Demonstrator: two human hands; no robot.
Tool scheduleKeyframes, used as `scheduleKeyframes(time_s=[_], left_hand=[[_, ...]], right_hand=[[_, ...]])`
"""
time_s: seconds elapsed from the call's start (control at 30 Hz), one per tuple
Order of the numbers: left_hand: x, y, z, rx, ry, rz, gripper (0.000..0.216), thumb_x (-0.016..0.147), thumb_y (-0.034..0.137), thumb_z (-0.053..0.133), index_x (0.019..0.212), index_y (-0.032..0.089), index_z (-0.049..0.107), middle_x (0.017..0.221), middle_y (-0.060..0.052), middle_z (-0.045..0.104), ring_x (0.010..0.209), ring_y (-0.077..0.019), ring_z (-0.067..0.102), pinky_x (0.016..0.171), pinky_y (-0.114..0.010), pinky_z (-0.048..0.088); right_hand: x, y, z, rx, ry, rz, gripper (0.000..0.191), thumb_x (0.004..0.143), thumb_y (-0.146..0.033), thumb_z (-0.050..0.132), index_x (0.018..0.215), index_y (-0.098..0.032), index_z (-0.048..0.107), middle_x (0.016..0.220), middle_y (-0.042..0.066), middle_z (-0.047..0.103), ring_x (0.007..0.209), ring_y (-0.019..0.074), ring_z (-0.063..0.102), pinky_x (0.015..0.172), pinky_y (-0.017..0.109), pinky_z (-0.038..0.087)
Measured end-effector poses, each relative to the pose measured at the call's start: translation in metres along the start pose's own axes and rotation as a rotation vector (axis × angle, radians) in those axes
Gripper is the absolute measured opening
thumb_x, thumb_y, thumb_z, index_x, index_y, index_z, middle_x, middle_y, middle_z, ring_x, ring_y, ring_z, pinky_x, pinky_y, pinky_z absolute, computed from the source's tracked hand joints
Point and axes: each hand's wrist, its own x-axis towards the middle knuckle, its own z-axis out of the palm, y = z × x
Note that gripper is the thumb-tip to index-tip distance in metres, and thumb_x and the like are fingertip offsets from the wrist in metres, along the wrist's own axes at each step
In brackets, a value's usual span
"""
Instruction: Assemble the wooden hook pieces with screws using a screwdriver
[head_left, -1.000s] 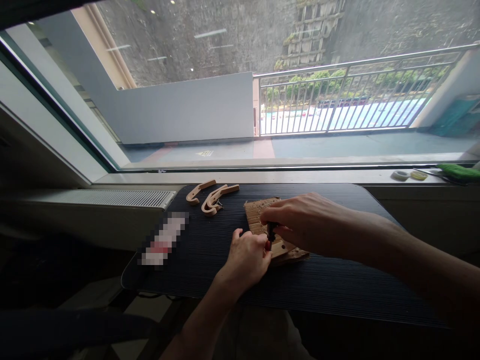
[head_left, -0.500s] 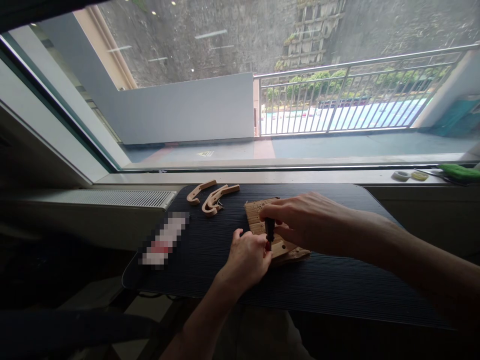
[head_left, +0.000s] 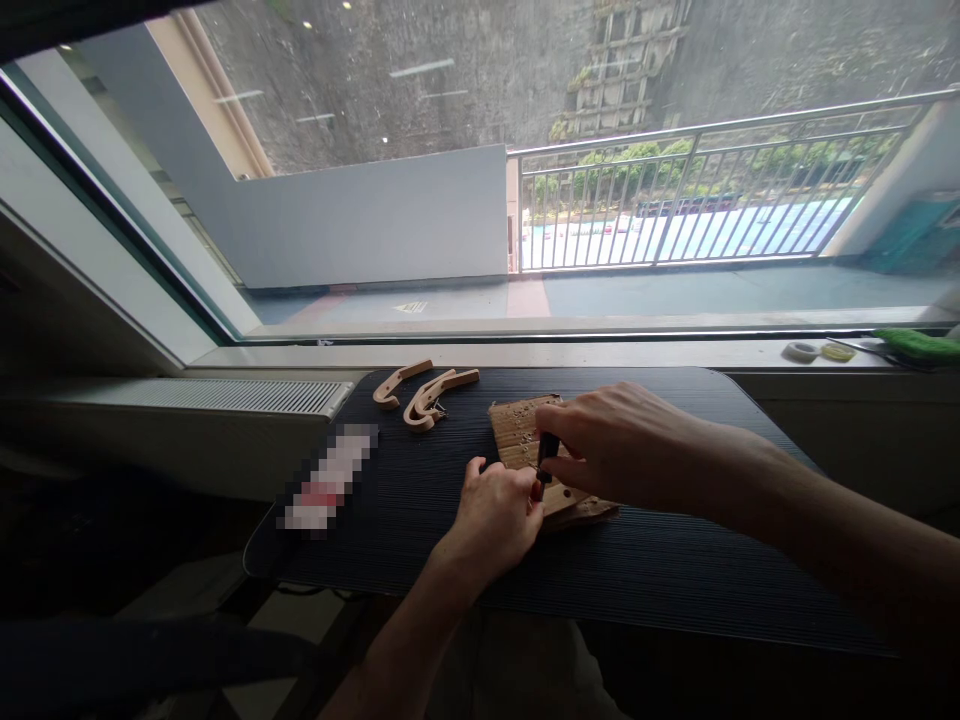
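My right hand (head_left: 619, 440) is closed around the black handle of a screwdriver (head_left: 548, 450), which stands nearly upright, leaning slightly. Its tip goes down by the fingertips of my left hand (head_left: 495, 515) and is hidden there. Those left fingers are pressed on a light wooden piece (head_left: 561, 497) with a dark hole in it. Beneath the wood lies a piece of corrugated cardboard (head_left: 514, 428) with small metal screws or bits scattered on it. Further left on the table are curved wooden hooks (head_left: 401, 384), two of them nested together (head_left: 429, 405) with small metal parts beside them.
A dark wood-grain table (head_left: 420, 520) carries everything, its far edge against the window sill (head_left: 600, 355). A blurred pinkish item (head_left: 330, 480) lies at the table's left. Two tape rolls (head_left: 801, 351) and a green object (head_left: 919, 345) rest on the sill at right.
The screwdriver's handle has tilted and shifted slightly right, with my right hand turned a little around it. My left hand and the wooden piece stay in place.
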Motion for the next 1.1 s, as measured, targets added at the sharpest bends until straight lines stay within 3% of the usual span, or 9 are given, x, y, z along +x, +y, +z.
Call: scheduleKeyframes(time_s=[0.33,0.77,0.9,1.1], left_hand=[[0.0,0.003,-0.002,0.02,-0.013,-0.008,0.019,0.081,0.026,0.047,0.072,0.019,0.061,0.073,-0.004,0.067,0.078,-0.0182,0.06,0.098,-0.043,0.029],[0.0,0.0,0.0,-0.002,0.005,0.004,0.013,0.079,0.023,0.049,0.077,0.021,0.062,0.071,-0.001,0.066,0.079,-0.018,0.06,0.099,-0.046,0.027],[0.0,0.002,-0.002,0.004,-0.006,0.003,0.014,0.081,0.025,0.048,0.075,0.021,0.061,0.073,-0.002,0.066,0.078,-0.0181,0.059,0.098,-0.046,0.029],[0.0,0.001,-0.002,-0.008,-0.007,0.01,0.012,0.079,0.022,0.049,0.074,0.02,0.06,0.072,-0.001,0.066,0.077,-0.0174,0.059,0.097,-0.046,0.029]], right_hand=[[-0.001,-0.005,-0.006,0.078,-0.069,-0.06,0.007,0.079,-0.014,0.048,0.077,-0.019,0.054,0.073,0.0,0.063,0.057,0.0118,0.053,0.047,0.023,0.02],[0.0,-0.004,0.003,-0.018,-0.001,0.006,0.005,0.081,-0.019,0.05,0.081,-0.019,0.055,0.066,0.0,0.062,0.053,0.0133,0.054,0.046,0.025,0.016],[-0.001,-0.007,-0.006,0.066,-0.095,-0.076,0.01,0.079,-0.013,0.051,0.08,-0.02,0.058,0.078,0.0,0.065,0.066,0.0134,0.058,0.048,0.024,0.021],[-0.001,-0.007,-0.011,0.059,-0.157,-0.044,0.011,0.08,-0.011,0.051,0.079,-0.019,0.058,0.069,0.001,0.063,0.064,0.0139,0.058,0.048,0.024,0.022]])
